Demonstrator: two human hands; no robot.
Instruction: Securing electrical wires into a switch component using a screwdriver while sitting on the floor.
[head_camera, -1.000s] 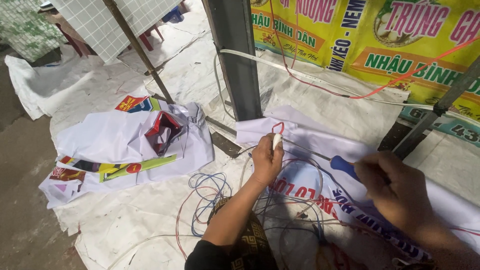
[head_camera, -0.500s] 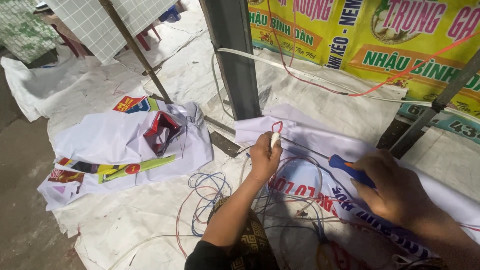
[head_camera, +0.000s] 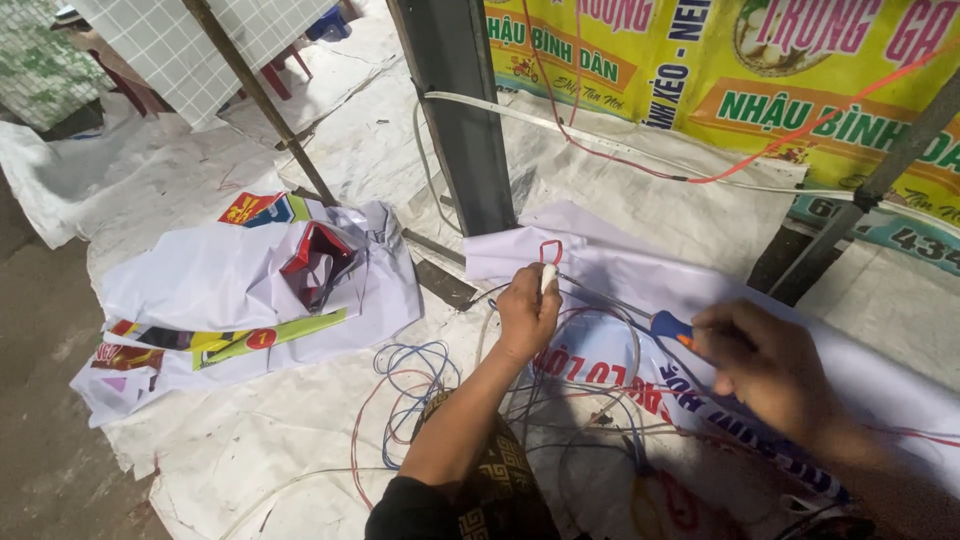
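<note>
The left hand (head_camera: 527, 312) pinches a white connector (head_camera: 546, 276) while the right hand (head_camera: 770, 365) grips a screwdriver (head_camera: 640, 315), whose tip could slip and jab the fingers.

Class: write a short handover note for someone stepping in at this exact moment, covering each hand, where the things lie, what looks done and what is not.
Left hand: pinches a small white piece with a red wire loop above it.
Right hand: grips a blue-handled screwdriver, shaft aimed at the left hand.
Both work over a white banner on the ground, beside a dark steel post.
Loose blue and red wires lie coiled by the left forearm.
Done: loop is up and held. Left: the screwdriver tip has not plainly reached the piece.
</note>
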